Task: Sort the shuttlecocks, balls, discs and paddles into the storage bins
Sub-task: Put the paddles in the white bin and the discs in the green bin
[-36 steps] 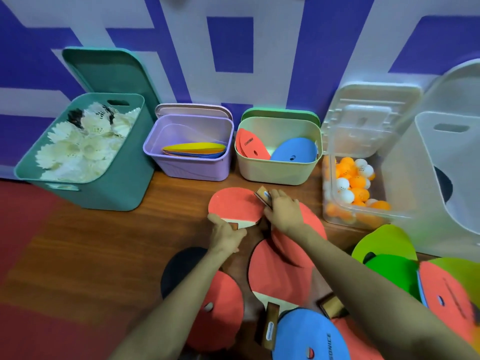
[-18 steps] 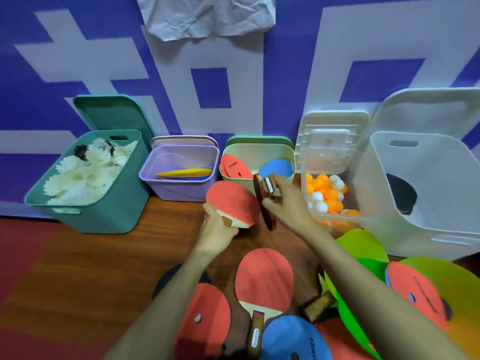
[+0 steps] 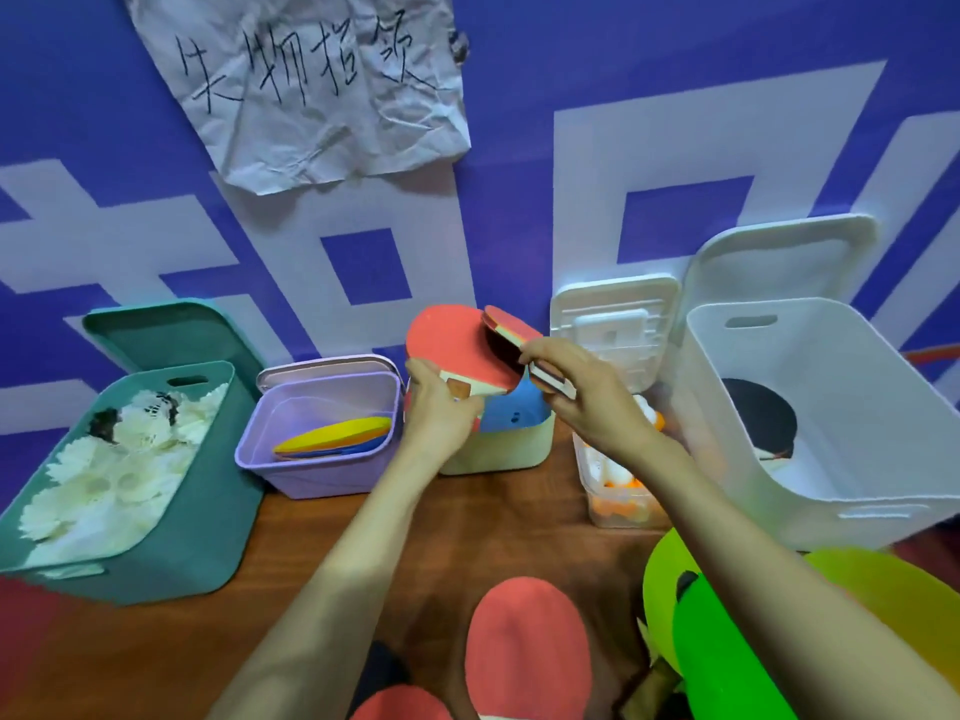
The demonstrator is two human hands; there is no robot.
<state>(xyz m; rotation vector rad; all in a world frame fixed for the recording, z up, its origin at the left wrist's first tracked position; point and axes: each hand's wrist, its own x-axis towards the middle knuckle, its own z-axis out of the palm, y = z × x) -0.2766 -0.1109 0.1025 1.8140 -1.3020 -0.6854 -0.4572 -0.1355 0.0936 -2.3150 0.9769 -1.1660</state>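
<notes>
Gripping the handle of a red paddle (image 3: pixel 457 340), the left hand (image 3: pixel 439 410) has its fingers curled tight round the wood and holds the blade face-on above the cream bin (image 3: pixel 498 454). The right hand (image 3: pixel 589 394) pinches the handle of a second paddle (image 3: pixel 511 330) between thumb and curled fingers. That blade is turned nearly edge-on and overlaps the first paddle's face; whether the two touch I cannot tell. Both paddles are in the air, clear of the wooden table (image 3: pixel 260 589).

Left of the cream bin, a lilac bin (image 3: pixel 311 475) holds yellow and blue discs (image 3: pixel 337 433), and a teal bin (image 3: pixel 197 537) further left is full of white shuttlecocks (image 3: pixel 119 470). Under the right wrist a clear box (image 3: pixel 602 511) contains orange and white balls (image 3: pixel 621 478). Beside it a large white bin (image 3: pixel 831 459) has a dark paddle (image 3: pixel 758 413) inside. Near the person, a third red paddle (image 3: pixel 530 652) lies flat on the table, with green discs (image 3: pixel 727 657) to its right.
</notes>
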